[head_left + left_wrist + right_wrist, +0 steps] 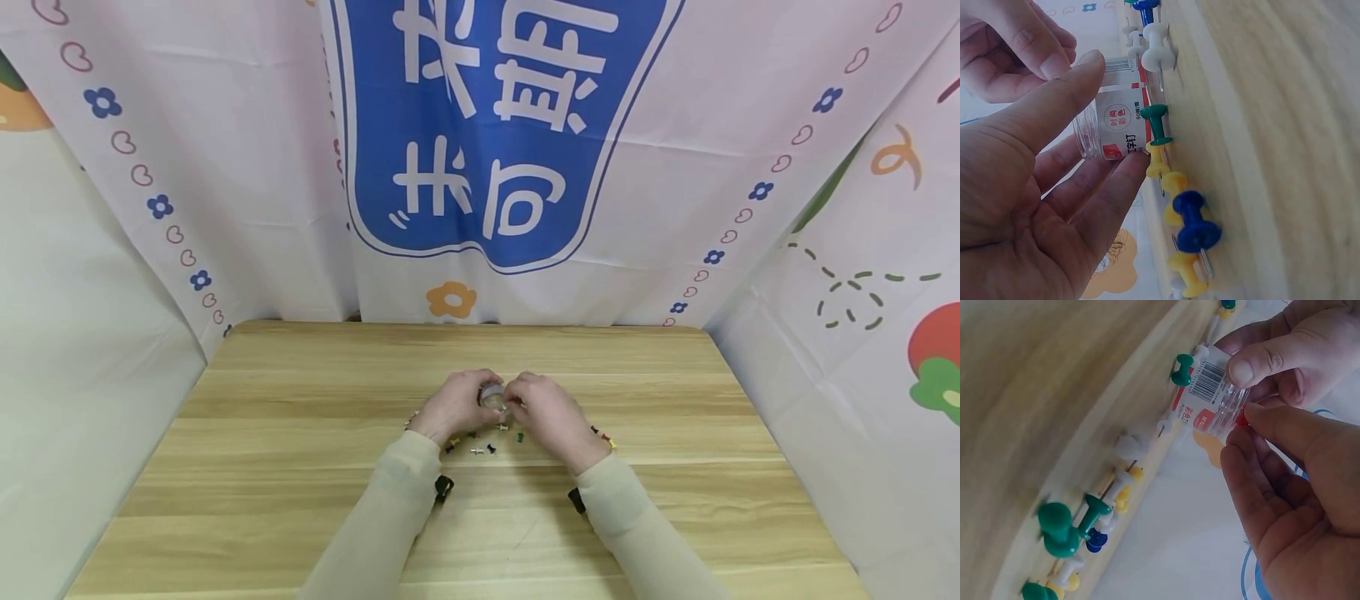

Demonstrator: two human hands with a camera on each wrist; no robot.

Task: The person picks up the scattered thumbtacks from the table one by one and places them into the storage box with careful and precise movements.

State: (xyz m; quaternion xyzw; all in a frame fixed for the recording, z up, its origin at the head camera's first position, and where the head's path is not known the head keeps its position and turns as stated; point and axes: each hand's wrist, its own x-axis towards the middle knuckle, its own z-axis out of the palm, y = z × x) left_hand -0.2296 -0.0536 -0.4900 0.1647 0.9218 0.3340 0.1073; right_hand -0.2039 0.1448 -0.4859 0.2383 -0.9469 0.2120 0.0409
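A small clear plastic jar (492,400) with a white and red printed label stands on the table between the hands. My left hand (453,406) grips its side, with the thumb and fingers around it in the left wrist view. At the jar's rim, my right hand (551,417) pinches a red push pin (1242,418) between thumb and fingertips. Loose push pins lie around the jar, among them a green pin (1157,125), a blue pin (1194,225) and a white pin (1159,47).
The wooden table (300,500) carries more scattered pins near both wrists, such as a yellow pin (612,444) on the right. A white printed curtain (285,208) hangs behind the far edge and along both sides.
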